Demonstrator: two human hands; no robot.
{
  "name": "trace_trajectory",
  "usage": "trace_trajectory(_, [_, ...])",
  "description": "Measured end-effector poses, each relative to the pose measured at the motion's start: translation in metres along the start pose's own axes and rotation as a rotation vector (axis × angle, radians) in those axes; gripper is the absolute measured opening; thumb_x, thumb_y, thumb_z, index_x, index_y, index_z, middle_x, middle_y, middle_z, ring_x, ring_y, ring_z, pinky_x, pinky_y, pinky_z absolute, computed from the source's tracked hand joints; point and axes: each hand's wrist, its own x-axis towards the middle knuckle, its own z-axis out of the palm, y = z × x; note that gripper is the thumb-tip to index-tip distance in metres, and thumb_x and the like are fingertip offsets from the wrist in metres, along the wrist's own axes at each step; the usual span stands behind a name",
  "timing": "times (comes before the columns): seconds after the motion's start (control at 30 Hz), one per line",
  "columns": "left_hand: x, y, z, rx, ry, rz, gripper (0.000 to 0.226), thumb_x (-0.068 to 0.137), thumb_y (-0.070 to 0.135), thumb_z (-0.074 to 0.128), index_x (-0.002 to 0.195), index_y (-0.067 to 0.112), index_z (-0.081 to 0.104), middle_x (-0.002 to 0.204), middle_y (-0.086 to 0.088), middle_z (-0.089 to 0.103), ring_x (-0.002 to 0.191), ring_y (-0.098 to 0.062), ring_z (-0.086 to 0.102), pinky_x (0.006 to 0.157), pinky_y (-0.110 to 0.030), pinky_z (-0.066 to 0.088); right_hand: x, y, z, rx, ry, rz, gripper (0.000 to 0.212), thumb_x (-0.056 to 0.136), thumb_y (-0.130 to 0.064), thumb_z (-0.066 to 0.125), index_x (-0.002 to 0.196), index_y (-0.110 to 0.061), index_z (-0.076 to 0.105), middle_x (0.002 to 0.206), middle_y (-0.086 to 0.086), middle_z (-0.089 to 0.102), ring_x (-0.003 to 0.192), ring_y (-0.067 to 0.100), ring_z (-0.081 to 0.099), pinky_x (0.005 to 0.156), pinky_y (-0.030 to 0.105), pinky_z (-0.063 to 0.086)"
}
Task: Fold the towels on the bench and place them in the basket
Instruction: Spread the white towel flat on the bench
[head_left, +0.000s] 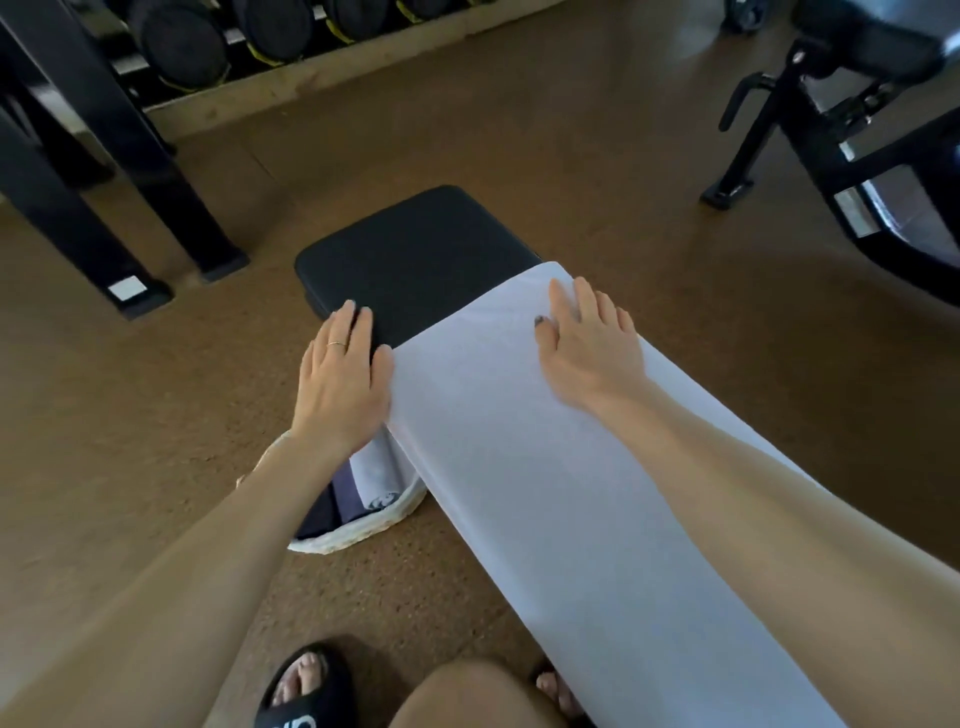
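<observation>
A long white towel (519, 467) lies flat along the black padded bench (415, 249), covering all but its far end. My left hand (340, 379) lies flat with straight fingers at the towel's far left corner, partly on bare pad. My right hand (587, 343) presses flat on the towel near its far right corner. On the floor left of the bench stands a white woven basket (363, 530) holding folded towels, one white and one dark; my left forearm hides part of it.
Brown gym floor surrounds the bench. A black rack frame (104, 156) and a row of dumbbells (208, 47) stand at the far left. A black exercise machine (831, 130) stands at the far right. My sandalled feet (306, 686) are below.
</observation>
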Motion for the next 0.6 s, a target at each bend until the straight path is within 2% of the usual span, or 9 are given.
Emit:
trace_trajectory(0.03, [-0.005, 0.006, 0.002, -0.130, 0.060, -0.096, 0.054, 0.108, 0.038, 0.033, 0.158, 0.016, 0.028, 0.165, -0.006, 0.019, 0.151, -0.027, 0.019, 0.123, -0.042, 0.020, 0.002, -0.001, -0.003, 0.015, -0.017, 0.018, 0.055, 0.108, -0.044, 0.019, 0.159, -0.025, 0.020, 0.164, 0.007, 0.025, 0.144, 0.030, 0.032, 0.118, 0.046, 0.024])
trace_trajectory(0.1, [-0.012, 0.014, 0.005, -0.438, 0.099, -0.332, 0.048, 0.103, 0.041, 0.046, 0.143, 0.016, 0.037, 0.148, -0.009, 0.032, 0.134, -0.030, 0.037, 0.107, -0.040, 0.034, 0.014, -0.001, -0.012, 0.128, -0.037, 0.072, 0.049, 0.108, -0.040, 0.026, 0.154, -0.024, 0.030, 0.150, 0.010, 0.042, 0.131, 0.034, 0.045, 0.109, 0.046, 0.033])
trace_trajectory(0.13, [-0.014, 0.016, 0.006, -0.579, 0.075, -0.449, 0.045, 0.100, 0.044, 0.051, 0.134, 0.016, 0.038, 0.138, -0.007, 0.038, 0.124, -0.028, 0.045, 0.099, -0.039, 0.039, 0.023, -0.001, -0.018, 0.223, -0.045, 0.105, 0.048, 0.108, -0.038, 0.028, 0.153, -0.023, 0.032, 0.145, 0.012, 0.047, 0.127, 0.036, 0.049, 0.106, 0.046, 0.037])
trace_trajectory(0.2, [-0.015, 0.013, 0.006, -0.736, -0.013, -0.580, 0.045, 0.096, 0.051, 0.054, 0.121, 0.017, 0.039, 0.120, -0.003, 0.052, 0.109, -0.024, 0.057, 0.091, -0.042, 0.051, 0.042, 0.001, -0.029, 0.432, -0.079, 0.187, 0.050, 0.109, -0.033, 0.029, 0.157, -0.021, 0.029, 0.149, 0.013, 0.048, 0.130, 0.037, 0.050, 0.104, 0.046, 0.041])
trace_trajectory(0.27, [-0.015, 0.007, 0.005, -0.750, -0.064, -0.609, 0.040, 0.097, 0.052, 0.053, 0.115, 0.018, 0.045, 0.112, -0.004, 0.060, 0.103, -0.023, 0.063, 0.092, -0.048, 0.057, 0.062, 0.002, -0.036, 0.573, -0.123, 0.277, 0.051, 0.109, -0.031, 0.030, 0.159, -0.022, 0.028, 0.153, 0.010, 0.046, 0.131, 0.034, 0.051, 0.104, 0.043, 0.044])
trace_trajectory(0.33, [-0.013, 0.001, 0.006, -0.770, -0.045, -0.623, 0.033, 0.102, 0.049, 0.048, 0.113, 0.018, 0.048, 0.110, -0.006, 0.063, 0.100, -0.023, 0.066, 0.090, -0.049, 0.059, 0.075, -0.001, -0.037, 0.587, -0.148, 0.304, 0.049, 0.108, -0.031, 0.029, 0.155, -0.021, 0.037, 0.152, 0.009, 0.048, 0.127, 0.032, 0.053, 0.101, 0.038, 0.043])
trace_trajectory(0.43, [-0.012, 0.005, 0.010, -0.793, -0.013, -0.636, 0.040, 0.105, 0.051, 0.037, 0.117, 0.016, 0.050, 0.104, -0.005, 0.064, 0.097, -0.024, 0.067, 0.089, -0.049, 0.059, 0.080, -0.012, -0.029, 0.449, -0.197, 0.254, 0.051, 0.108, -0.038, 0.019, 0.144, -0.014, 0.047, 0.140, 0.014, 0.056, 0.117, 0.035, 0.055, 0.096, 0.041, 0.042])
trace_trajectory(0.53, [-0.013, 0.013, 0.019, -0.749, 0.062, -0.627, 0.055, 0.104, 0.057, 0.029, 0.120, 0.012, 0.058, 0.105, -0.008, 0.068, 0.100, -0.027, 0.065, 0.095, -0.053, 0.053, 0.077, -0.015, -0.022, 0.290, -0.179, 0.244, 0.057, 0.109, -0.044, 0.012, 0.142, -0.010, 0.044, 0.138, 0.017, 0.057, 0.121, 0.039, 0.056, 0.098, 0.045, 0.041])
trace_trajectory(0.6, [-0.014, 0.018, 0.024, -0.757, 0.123, -0.647, 0.060, 0.104, 0.058, 0.027, 0.119, 0.010, 0.060, 0.107, -0.008, 0.068, 0.105, -0.029, 0.062, 0.099, -0.051, 0.048, 0.081, -0.014, -0.023, 0.272, -0.186, 0.251, 0.060, 0.109, -0.045, 0.011, 0.145, -0.010, 0.044, 0.142, 0.016, 0.055, 0.126, 0.038, 0.054, 0.103, 0.046, 0.040])
